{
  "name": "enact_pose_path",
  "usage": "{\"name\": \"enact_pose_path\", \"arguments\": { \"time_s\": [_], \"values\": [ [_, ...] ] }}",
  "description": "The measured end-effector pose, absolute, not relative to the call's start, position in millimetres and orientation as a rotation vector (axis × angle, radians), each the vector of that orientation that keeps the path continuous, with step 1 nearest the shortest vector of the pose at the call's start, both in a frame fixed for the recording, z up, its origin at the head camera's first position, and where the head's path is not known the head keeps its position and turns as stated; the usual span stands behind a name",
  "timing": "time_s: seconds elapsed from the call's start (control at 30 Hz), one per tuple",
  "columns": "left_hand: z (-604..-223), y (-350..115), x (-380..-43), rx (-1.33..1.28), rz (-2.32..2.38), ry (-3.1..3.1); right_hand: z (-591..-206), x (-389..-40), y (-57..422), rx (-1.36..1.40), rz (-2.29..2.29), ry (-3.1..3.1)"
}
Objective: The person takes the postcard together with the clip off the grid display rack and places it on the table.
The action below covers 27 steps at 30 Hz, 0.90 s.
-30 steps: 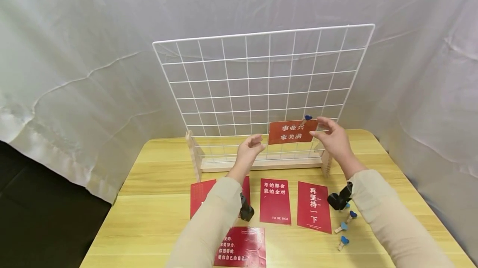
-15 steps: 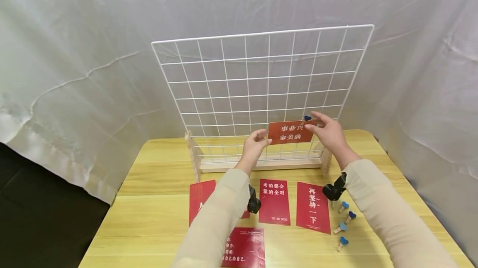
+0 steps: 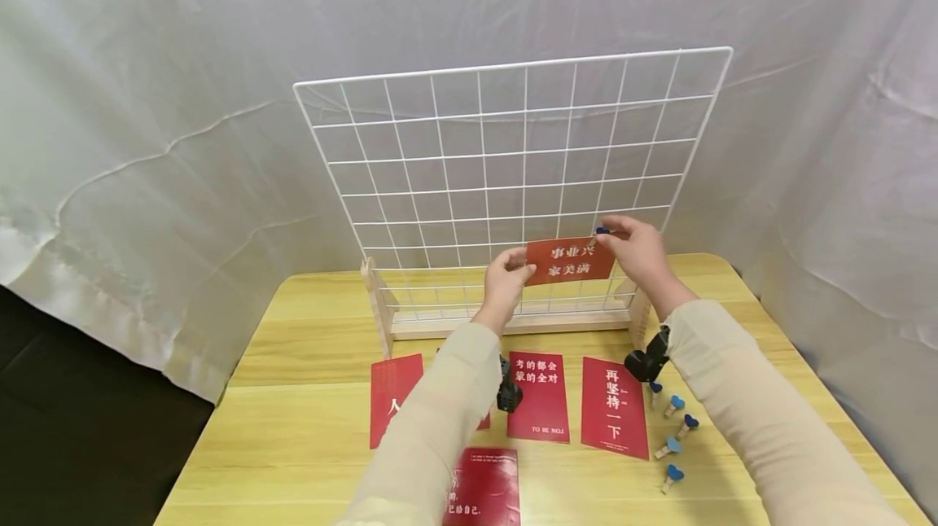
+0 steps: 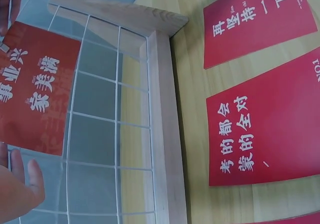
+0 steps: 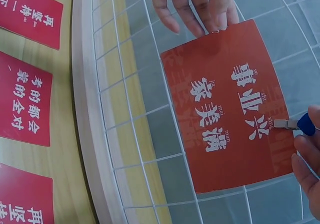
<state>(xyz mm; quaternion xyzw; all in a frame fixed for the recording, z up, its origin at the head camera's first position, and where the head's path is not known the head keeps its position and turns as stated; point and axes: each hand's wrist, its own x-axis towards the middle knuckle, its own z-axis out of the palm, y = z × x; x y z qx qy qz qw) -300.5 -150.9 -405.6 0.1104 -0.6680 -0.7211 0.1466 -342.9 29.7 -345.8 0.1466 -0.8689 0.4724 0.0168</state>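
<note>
A red card [image 3: 568, 260] with white characters is held up against the white wire grid [image 3: 506, 153], low on its right half. My left hand [image 3: 506, 280] pinches the card's left edge, thumb in front. A small wooden clothespin [image 5: 286, 124] with a dark blue heart sits on the card's upper edge, towards its right end. My right hand [image 3: 636, 252] has its thumb and finger at that heart, pinching it. The clip's far side is hidden behind the card.
Several red cards, including one [image 3: 614, 408] on the right, lie on the wooden table [image 3: 293, 396]. Loose heart clothespins, one light blue [image 3: 668, 447], lie beside them. The grid stands in a wooden base [image 3: 513, 324]. Pale curtain [image 3: 146, 184] hangs around.
My left hand has moved right to the card's left edge and taken hold of it. My right hand has moved left from the card's right end to the clothespin.
</note>
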Motion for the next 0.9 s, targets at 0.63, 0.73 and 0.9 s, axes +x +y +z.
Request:
{"name": "enact_pose_path", "arguments": {
  "time_s": [0.63,0.73,0.9],
  "values": [
    [-413.4,-145.8,-298.1,0.253,-1.871,-1.955,-343.6,-348.8,25.6,0.449,1.162,-2.690],
    [-414.7,-146.2,-298.2,0.257,-1.876,-1.961,-343.0,-350.1,26.3,0.463,1.132,-2.702],
    [-413.7,-147.0,-299.3,0.265,-1.870,-2.002,-343.6,-350.7,26.7,0.440,1.155,-2.694]
  ]
}}
